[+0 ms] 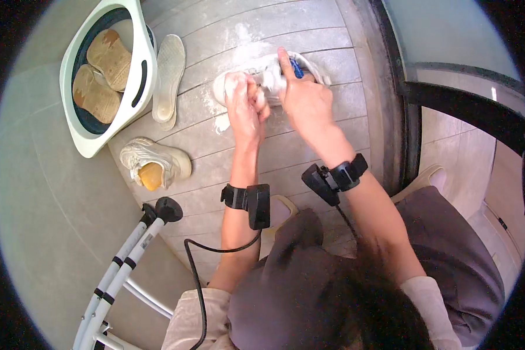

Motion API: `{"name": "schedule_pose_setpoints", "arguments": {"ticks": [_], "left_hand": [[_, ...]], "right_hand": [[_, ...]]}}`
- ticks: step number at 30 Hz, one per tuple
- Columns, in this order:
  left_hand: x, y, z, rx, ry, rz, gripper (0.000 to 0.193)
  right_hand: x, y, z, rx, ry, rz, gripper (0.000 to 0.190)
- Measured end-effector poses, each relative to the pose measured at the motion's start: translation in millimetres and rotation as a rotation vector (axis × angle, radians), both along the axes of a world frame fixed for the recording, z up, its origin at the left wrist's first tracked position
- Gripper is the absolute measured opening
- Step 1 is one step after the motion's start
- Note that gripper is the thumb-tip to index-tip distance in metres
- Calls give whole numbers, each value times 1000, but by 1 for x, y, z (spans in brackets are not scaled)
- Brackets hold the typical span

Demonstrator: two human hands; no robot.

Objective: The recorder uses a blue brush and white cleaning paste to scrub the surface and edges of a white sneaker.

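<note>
A white shoe (316,66) covered in suds lies on the grey plank-patterned floor in front of me. My left hand (245,103) grips its left end, with foam over the fingers. My right hand (306,94) is closed on a blue-backed brush (296,68) with the index finger stretched along it. The bristles are hidden against the shoe. White foam (222,124) is spread on the floor beside and beyond the shoe. Each wrist carries a black strapped device, and a cable runs from each.
A white-rimmed basin (141,78) at the upper left holds two tan shoes (109,59). Insoles (169,81) lie beside it. Another white shoe (168,159) holds a yellow object (151,176). A white metal frame (127,262) stands lower left; a dark door frame (409,131) is at right.
</note>
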State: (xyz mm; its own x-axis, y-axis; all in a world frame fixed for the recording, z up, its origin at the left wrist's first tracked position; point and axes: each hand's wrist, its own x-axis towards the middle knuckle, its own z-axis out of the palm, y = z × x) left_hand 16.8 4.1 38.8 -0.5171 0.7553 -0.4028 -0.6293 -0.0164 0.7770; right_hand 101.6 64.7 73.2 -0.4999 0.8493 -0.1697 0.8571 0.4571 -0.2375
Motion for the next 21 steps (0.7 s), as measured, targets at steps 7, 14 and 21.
{"name": "schedule_pose_setpoints", "arguments": {"ticks": [7,14,21], "left_hand": [[-13,8,7,-226,731,-17,30],[-25,-4,-8,-186,358,-116,38],[2,1,-10,-242,70,-3,41]], "right_hand": [[-6,-12,11,-92,195,55,55],[-11,-23,16,-274,343,106,54],[-5,-10,0,-98,56,-3,56]]}}
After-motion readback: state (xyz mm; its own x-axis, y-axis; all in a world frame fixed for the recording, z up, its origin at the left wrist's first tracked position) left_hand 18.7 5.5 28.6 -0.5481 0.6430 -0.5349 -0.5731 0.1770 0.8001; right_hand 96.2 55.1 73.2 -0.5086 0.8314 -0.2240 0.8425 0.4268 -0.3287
